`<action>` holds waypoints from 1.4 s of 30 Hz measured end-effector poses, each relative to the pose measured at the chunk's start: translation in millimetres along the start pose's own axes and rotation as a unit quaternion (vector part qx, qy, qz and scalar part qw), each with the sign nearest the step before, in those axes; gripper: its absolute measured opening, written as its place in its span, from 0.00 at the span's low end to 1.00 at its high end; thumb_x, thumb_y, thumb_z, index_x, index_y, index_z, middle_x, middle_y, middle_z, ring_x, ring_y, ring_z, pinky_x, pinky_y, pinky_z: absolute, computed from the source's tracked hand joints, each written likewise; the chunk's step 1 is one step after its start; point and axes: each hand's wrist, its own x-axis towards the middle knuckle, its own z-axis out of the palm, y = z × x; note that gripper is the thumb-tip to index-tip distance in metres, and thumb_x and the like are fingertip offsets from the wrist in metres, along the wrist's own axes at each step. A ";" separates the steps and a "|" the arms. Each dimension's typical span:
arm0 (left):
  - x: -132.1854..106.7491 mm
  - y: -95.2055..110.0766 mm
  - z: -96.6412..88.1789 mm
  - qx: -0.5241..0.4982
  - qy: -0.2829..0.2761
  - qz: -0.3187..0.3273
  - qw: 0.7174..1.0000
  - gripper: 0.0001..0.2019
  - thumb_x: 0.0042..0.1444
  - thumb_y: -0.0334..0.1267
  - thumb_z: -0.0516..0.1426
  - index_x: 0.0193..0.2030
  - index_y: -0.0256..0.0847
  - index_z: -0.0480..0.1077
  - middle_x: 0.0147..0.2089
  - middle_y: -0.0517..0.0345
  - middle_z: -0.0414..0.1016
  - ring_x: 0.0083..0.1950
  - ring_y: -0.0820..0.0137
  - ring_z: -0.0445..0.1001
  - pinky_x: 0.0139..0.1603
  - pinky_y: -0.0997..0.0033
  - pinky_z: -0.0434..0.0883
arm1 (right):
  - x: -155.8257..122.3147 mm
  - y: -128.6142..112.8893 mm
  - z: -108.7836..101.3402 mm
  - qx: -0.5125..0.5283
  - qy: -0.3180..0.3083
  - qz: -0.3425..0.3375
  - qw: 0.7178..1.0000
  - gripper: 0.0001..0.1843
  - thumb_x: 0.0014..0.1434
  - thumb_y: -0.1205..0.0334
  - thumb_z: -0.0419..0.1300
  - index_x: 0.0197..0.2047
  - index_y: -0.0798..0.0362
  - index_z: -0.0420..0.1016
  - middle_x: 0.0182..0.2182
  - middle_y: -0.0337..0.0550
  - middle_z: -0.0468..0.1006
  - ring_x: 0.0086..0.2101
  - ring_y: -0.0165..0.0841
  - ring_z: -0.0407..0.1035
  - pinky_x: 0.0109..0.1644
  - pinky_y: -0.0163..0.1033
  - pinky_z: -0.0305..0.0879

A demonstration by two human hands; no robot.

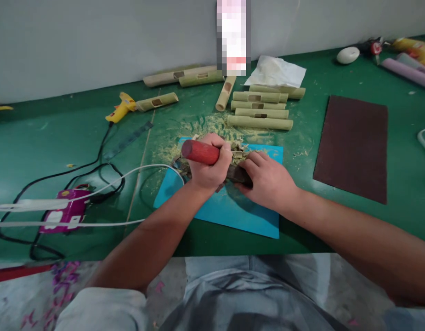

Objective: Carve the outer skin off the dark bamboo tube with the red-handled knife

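Observation:
My left hand (208, 168) is closed round the red wooden handle (201, 152) of a tool, its butt end pointing up and to the left. The tool's working end is hidden behind my fingers. Close by on the right, my right hand (267, 179) grips a dark brown bar-like piece (239, 174); whether this belongs to the tool cannot be made out. Both hands are over a blue board (248, 216) strewn with pale shavings (215, 124). Small bamboo scraps (238, 154) lie just behind my hands.
Notched bamboo tubes (259, 122) lie beyond the board, near a white paper (276, 71). To the left are a yellow glue gun (121, 108) and a magenta power box (65, 214) with cables. A dark brown sheet (353, 147) lies right, a white mouse (348, 55) behind it.

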 end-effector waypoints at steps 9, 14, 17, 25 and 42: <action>2.6 -1.3 -1.1 -0.005 -0.027 0.018 0.999 0.19 0.70 0.50 0.58 0.29 0.44 0.67 0.26 0.61 0.69 0.27 0.74 0.68 0.30 0.63 0.67 | -0.6 1.9 2.2 0.009 0.017 -0.011 1.000 0.11 0.62 0.57 0.65 0.43 0.56 0.76 0.43 0.55 0.77 0.46 0.47 0.69 0.49 0.51 0.69; 4.8 1.1 -1.1 0.008 -0.059 0.031 0.998 0.20 0.70 0.49 0.56 0.27 0.43 0.65 0.26 0.60 0.68 0.27 0.72 0.67 0.30 0.63 0.66 | 1.6 5.3 1.5 0.024 0.017 -0.012 1.000 0.11 0.61 0.56 0.66 0.40 0.56 0.76 0.41 0.53 0.77 0.45 0.46 0.70 0.48 0.50 0.69; 4.2 1.8 -0.1 0.020 -0.067 0.040 0.997 0.18 0.69 0.45 0.56 0.26 0.43 0.65 0.26 0.59 0.68 0.27 0.71 0.67 0.30 0.64 0.66 | 2.8 7.6 1.7 0.049 0.020 -0.011 0.999 0.10 0.61 0.56 0.66 0.39 0.55 0.75 0.39 0.51 0.77 0.42 0.44 0.69 0.46 0.48 0.68; 2.5 2.2 2.3 0.022 -0.025 0.042 0.999 0.15 0.66 0.39 0.56 0.27 0.43 0.63 0.26 0.60 0.68 0.27 0.71 0.66 0.31 0.64 0.65 | 5.3 5.3 -2.7 0.057 0.000 0.014 0.998 0.11 0.60 0.57 0.67 0.38 0.56 0.76 0.39 0.52 0.76 0.41 0.43 0.69 0.41 0.45 0.63; -2.7 -2.2 6.8 0.009 0.026 0.022 0.999 0.17 0.67 0.42 0.57 0.27 0.44 0.61 0.24 0.61 0.63 0.27 0.71 0.63 0.31 0.64 0.63 | 7.7 4.5 -3.4 0.064 -0.009 0.032 0.997 0.13 0.60 0.54 0.68 0.38 0.56 0.77 0.39 0.51 0.76 0.40 0.42 0.69 0.41 0.46 0.62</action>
